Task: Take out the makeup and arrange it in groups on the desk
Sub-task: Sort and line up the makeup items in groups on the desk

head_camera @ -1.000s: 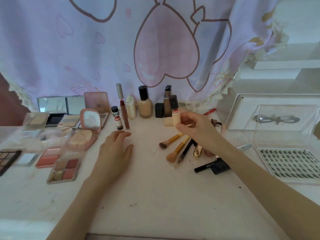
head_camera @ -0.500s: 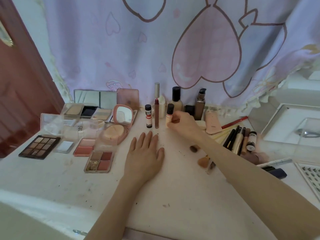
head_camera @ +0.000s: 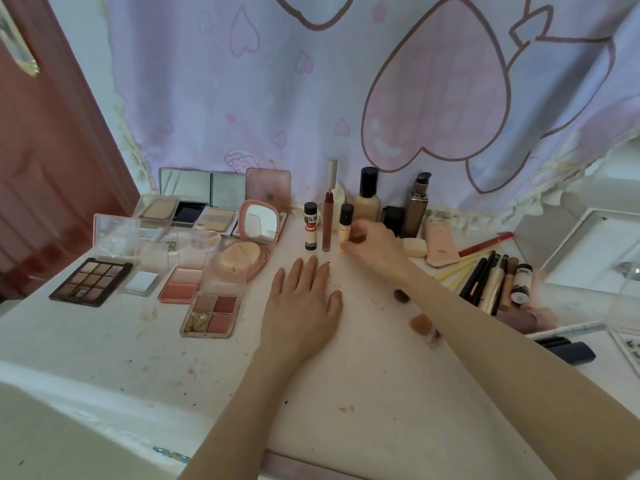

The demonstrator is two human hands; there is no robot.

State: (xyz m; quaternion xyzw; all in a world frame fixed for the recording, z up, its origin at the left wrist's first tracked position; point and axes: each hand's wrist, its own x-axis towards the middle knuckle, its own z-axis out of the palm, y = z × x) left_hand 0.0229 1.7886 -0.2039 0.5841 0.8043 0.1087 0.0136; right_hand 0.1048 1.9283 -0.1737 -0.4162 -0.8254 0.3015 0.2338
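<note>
My right hand [head_camera: 372, 245] holds a small beige bottle with a black cap [head_camera: 346, 221], standing upright on the desk [head_camera: 346, 393] beside a tall dark-red lip gloss tube [head_camera: 327, 220] and a small red-and-white bottle [head_camera: 311, 226]. My left hand [head_camera: 302, 306] rests flat on the desk, fingers straight, just in front of that row. Behind stand a foundation bottle [head_camera: 367, 197] and a brown pump bottle [head_camera: 416, 206]. Palettes lie to the left: a brown eyeshadow palette [head_camera: 90, 281], a blush palette [head_camera: 181, 285], a four-colour palette [head_camera: 211, 314] and a pink round compact [head_camera: 247, 249].
Pencils, tubes and brushes [head_camera: 491, 278] lie grouped right of my forearm, which hides part of two brushes [head_camera: 420, 322]. A clear box [head_camera: 588, 251] stands at the far right. A pink heart curtain [head_camera: 381, 98] hangs behind; a red door [head_camera: 45, 150] is at left.
My right hand carried the small beige bottle left from the brush pile and stood it beside the lip gloss tube. My left hand flattened on the desk. The view swung left.
</note>
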